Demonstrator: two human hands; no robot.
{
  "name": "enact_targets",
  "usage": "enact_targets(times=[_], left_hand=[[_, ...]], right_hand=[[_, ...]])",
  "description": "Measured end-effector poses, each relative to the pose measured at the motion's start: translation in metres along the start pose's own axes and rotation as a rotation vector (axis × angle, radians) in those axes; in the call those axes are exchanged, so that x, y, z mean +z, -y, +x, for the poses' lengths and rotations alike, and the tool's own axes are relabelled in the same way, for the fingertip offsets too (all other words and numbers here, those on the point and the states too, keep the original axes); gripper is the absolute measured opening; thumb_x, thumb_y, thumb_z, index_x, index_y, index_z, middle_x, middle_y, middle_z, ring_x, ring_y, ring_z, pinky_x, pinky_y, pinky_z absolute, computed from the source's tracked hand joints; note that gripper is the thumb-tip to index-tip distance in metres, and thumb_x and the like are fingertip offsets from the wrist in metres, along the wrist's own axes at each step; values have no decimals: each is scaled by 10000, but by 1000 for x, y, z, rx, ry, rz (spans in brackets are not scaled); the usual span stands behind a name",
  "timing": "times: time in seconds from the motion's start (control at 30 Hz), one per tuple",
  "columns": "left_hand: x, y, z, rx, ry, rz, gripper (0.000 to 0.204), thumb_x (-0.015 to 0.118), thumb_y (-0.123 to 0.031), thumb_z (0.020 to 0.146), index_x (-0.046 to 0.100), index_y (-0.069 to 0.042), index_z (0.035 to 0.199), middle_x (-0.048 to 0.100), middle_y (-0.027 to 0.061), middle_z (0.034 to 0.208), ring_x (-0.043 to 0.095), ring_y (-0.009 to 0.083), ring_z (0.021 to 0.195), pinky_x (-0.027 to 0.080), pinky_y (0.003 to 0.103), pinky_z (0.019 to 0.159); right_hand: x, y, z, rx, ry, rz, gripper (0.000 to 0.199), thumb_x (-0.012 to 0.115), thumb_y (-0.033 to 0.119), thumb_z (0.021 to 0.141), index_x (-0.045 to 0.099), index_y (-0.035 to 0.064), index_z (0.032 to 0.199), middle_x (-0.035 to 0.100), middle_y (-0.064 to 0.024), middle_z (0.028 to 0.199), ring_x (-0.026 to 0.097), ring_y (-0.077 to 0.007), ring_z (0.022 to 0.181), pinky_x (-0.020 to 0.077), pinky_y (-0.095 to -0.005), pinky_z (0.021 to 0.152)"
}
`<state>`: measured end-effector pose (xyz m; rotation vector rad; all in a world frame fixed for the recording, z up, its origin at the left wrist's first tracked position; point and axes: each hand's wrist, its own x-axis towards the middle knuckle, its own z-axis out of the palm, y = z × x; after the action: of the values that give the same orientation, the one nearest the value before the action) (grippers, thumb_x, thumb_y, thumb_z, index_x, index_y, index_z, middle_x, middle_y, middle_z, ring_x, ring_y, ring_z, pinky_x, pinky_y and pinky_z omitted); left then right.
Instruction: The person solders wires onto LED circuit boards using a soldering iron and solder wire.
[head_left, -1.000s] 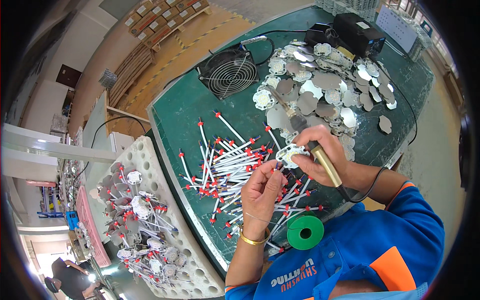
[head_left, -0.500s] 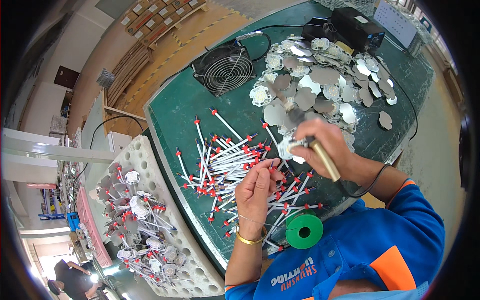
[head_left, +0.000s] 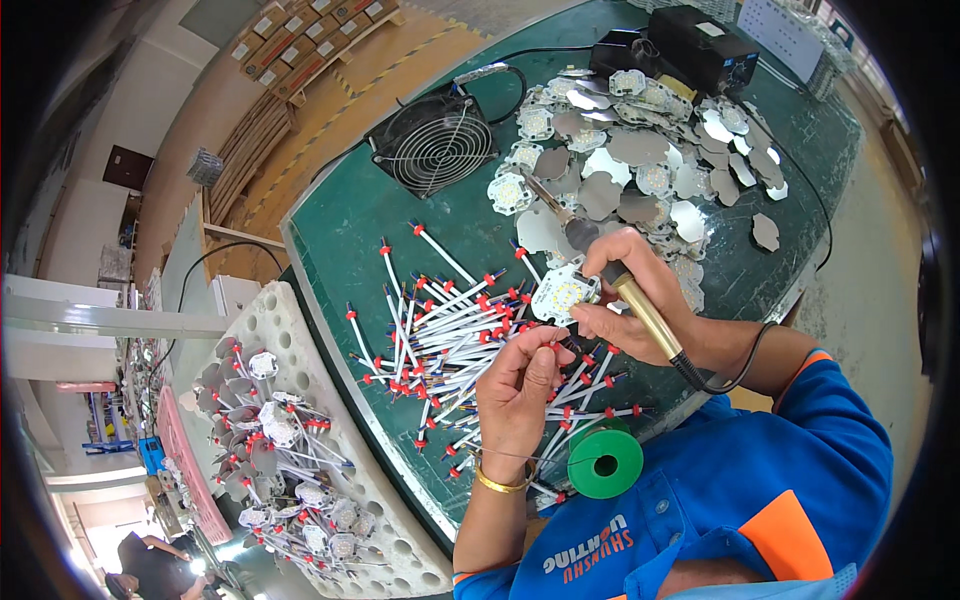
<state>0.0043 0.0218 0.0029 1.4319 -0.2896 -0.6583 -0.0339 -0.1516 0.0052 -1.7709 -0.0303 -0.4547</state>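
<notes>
My right hand is closed round a soldering iron with a brass-coloured handle, its tip angled up-left over the board pile. The same hand's thumb and finger pinch a white LED board, its yellow-dotted face up. Just below that board, my left hand has thumb and forefinger pressed together; what lies between them is too small to make out. Thin solder wire runs across the left wrist towards a green spool by my body. White wires with red rings lie heaped beyond the left hand.
Loose LED boards cover the table's far right, beside a black box. A black fan stands at the far edge. On the left, a white foam tray with holes bears wired boards. The iron's cable loops over my right forearm.
The LED board in my right hand has turned from a tilted, blurred position to show its face. My right fingers and the iron have shifted slightly; the left fingers remain close below the board.
</notes>
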Motion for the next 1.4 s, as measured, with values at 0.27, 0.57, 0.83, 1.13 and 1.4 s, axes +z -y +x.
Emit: enact_targets(times=[0.27, 0.57, 0.83, 1.13, 1.4], left_hand=[[-2, 0, 0, 16, 3, -1, 210, 517, -152, 891, 570, -17, 1043, 606, 18, 808, 443, 34, 617, 370, 153, 554], [-2, 3, 1, 2, 3, -13, 198, 518, -128, 889, 571, -12, 1040, 609, 23, 811, 448, 35, 617, 374, 156, 550], [1, 6, 0, 85, -97, 89, 188, 539, -101, 873, 564, 7, 1024, 611, 25, 814, 498, 44, 652, 403, 170, 575], [-4, 13, 3, 87, -118, 32, 192, 559, -71, 857, 535, 11, 1029, 596, 10, 824, 527, 47, 710, 421, 170, 605], [-1, 1, 2, 48, -25, -119, 126, 562, -92, 859, 510, -26, 953, 581, 14, 846, 531, 55, 723, 396, 163, 589]], right_hand=[[0, -1, 2, -93, -39, -81, 381, 673, 61, 729, 410, 55, 1004, 488, -73, 920, 549, -142, 632, 472, -251, 531], [-2, -2, 2, -158, 0, -156, 359, 656, 37, 735, 415, 53, 1002, 489, -75, 949, 549, -147, 652, 484, -249, 543], [0, -2, 4, -283, 6, -221, 353, 649, 4, 714, 422, 65, 978, 522, -79, 843, 552, -183, 600, 433, -285, 494], [3, -3, 0, -340, 163, -206, 356, 650, -29, 691, 433, 71, 956, 560, -111, 831, 559, -304, 624, 439, -349, 524], [-1, -3, 4, -240, 0, -209, 337, 634, -12, 706, 433, 65, 966, 508, -80, 863, 533, -159, 585, 417, -281, 511]])
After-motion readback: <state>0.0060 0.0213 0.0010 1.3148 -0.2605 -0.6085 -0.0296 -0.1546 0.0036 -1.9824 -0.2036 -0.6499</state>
